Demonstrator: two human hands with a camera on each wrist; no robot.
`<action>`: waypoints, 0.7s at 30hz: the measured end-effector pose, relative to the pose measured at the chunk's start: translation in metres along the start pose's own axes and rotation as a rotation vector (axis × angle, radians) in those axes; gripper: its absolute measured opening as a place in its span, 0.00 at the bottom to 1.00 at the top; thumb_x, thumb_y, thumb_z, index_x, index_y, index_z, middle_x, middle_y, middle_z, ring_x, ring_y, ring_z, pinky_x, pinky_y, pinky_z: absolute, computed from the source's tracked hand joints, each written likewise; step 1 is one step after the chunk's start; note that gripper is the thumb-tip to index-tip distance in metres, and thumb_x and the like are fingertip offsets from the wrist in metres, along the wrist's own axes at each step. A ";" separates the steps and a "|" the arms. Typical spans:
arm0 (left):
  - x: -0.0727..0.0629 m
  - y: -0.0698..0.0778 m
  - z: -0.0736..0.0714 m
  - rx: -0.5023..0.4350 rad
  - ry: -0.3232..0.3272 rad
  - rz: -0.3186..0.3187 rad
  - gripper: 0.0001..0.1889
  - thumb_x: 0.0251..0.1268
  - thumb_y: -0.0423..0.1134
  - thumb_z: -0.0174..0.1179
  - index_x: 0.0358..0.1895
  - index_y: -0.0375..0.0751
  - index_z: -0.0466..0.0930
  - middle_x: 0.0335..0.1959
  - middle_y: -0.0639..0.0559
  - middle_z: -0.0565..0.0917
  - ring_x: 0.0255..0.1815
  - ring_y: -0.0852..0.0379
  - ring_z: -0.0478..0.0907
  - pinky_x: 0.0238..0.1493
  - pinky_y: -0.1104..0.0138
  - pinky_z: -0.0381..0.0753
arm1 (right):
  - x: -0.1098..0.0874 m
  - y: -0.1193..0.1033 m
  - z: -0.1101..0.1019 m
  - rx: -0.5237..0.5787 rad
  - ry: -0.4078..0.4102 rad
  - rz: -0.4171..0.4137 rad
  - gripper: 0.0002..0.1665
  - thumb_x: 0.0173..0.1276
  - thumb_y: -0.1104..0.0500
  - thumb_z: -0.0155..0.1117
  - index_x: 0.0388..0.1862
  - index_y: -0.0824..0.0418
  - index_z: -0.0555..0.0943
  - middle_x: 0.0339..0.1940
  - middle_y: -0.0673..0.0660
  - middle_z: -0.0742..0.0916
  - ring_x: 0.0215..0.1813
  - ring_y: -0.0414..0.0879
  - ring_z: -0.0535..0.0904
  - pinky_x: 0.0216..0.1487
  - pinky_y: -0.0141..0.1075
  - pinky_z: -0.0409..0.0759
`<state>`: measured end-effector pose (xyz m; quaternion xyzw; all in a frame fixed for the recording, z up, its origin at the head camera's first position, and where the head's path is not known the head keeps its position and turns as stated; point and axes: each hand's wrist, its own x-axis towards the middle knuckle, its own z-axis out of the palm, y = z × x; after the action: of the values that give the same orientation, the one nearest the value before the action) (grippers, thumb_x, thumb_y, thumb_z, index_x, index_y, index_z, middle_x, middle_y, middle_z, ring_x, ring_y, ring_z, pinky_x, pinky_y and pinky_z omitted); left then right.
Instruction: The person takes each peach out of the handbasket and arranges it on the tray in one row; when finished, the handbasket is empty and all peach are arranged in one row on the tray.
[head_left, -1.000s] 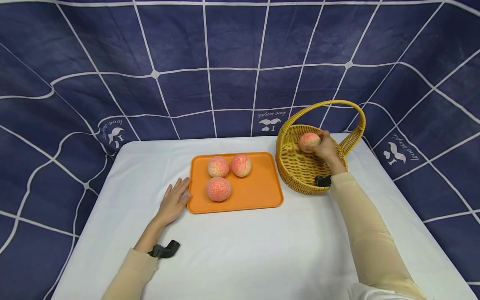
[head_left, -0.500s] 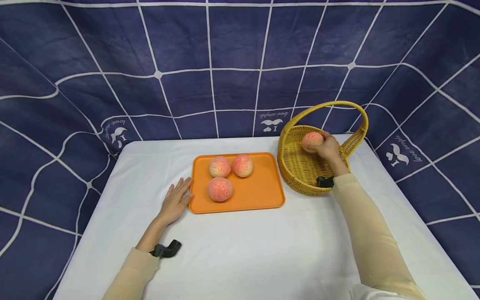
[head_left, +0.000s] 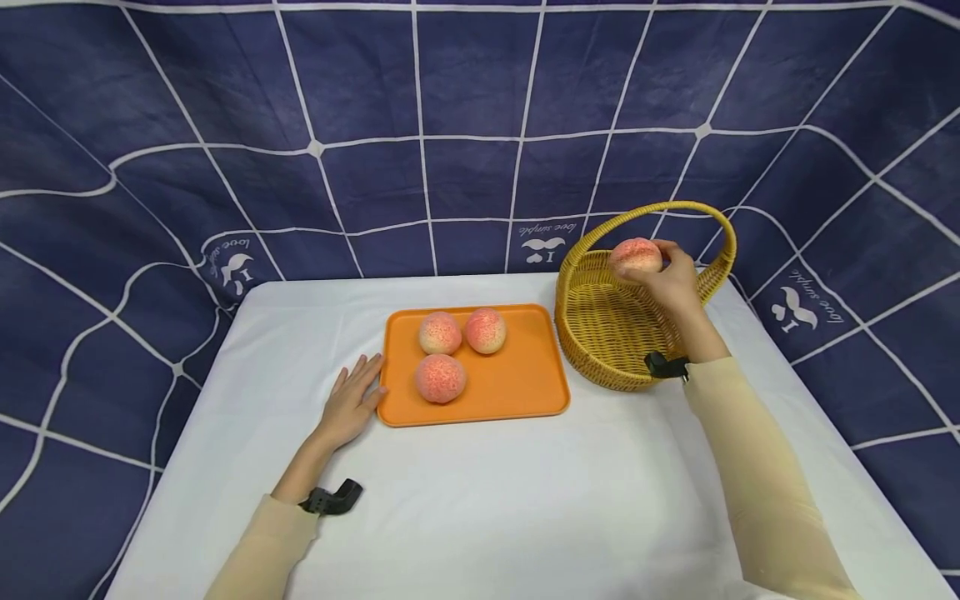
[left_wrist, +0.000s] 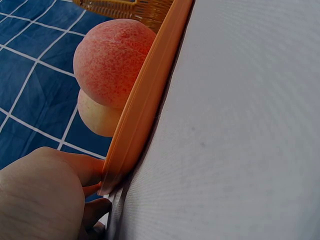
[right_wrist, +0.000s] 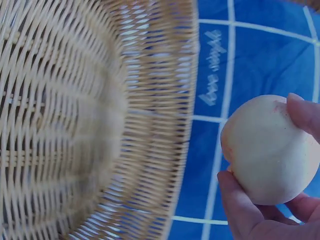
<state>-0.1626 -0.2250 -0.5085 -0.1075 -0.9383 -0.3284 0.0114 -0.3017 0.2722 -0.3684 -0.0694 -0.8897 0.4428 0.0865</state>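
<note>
My right hand (head_left: 675,283) grips a peach (head_left: 636,257) above the far side of a yellow wicker basket (head_left: 600,367) with a tall arched handle. In the right wrist view, thumb and fingers curl round the pale side of that peach (right_wrist: 270,150), beside the woven wall. My left hand (head_left: 349,406) rests flat on the table with its fingertips at the left edge of an orange tray (head_left: 517,383). On the tray's left half sit three more pink-speckled peaches, one nearer (head_left: 440,379) and two behind. The left wrist view shows fingers touching the tray's rim (left_wrist: 135,120).
A white cloth (head_left: 480,500) covers the table. Behind and at both sides hangs a dark blue curtain (head_left: 465,183) with white grid lines. The basket's handle (head_left: 652,208) arches up near the right hand. Each wrist carries a small black camera.
The right hand has lifted the peach up out of the basket's inside, to above its far rim. The left hand and the tray stay where they were.
</note>
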 end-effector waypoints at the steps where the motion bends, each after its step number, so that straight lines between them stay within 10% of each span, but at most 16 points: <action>1: 0.000 0.000 0.000 -0.002 0.000 -0.002 0.29 0.76 0.42 0.49 0.75 0.34 0.56 0.76 0.37 0.59 0.80 0.37 0.46 0.78 0.42 0.34 | -0.004 -0.003 -0.002 -0.005 0.001 -0.005 0.51 0.57 0.50 0.76 0.74 0.63 0.62 0.69 0.66 0.73 0.65 0.57 0.70 0.61 0.46 0.74; 9: -0.001 -0.002 0.000 -0.002 -0.004 -0.011 0.30 0.77 0.42 0.48 0.75 0.34 0.56 0.77 0.37 0.59 0.80 0.37 0.45 0.78 0.43 0.33 | -0.039 -0.019 -0.013 0.029 -0.017 -0.056 0.47 0.59 0.56 0.74 0.74 0.61 0.63 0.66 0.62 0.72 0.52 0.48 0.73 0.43 0.25 0.74; 21: 0.000 0.000 -0.001 -0.012 -0.005 -0.003 0.30 0.76 0.41 0.49 0.75 0.34 0.56 0.76 0.38 0.59 0.80 0.37 0.46 0.78 0.43 0.33 | -0.096 -0.044 0.007 0.233 -0.140 -0.203 0.45 0.56 0.67 0.73 0.72 0.61 0.66 0.66 0.60 0.74 0.63 0.53 0.75 0.48 0.18 0.77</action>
<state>-0.1626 -0.2259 -0.5079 -0.1070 -0.9365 -0.3338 0.0078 -0.2115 0.2214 -0.3464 0.0625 -0.8386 0.5358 0.0763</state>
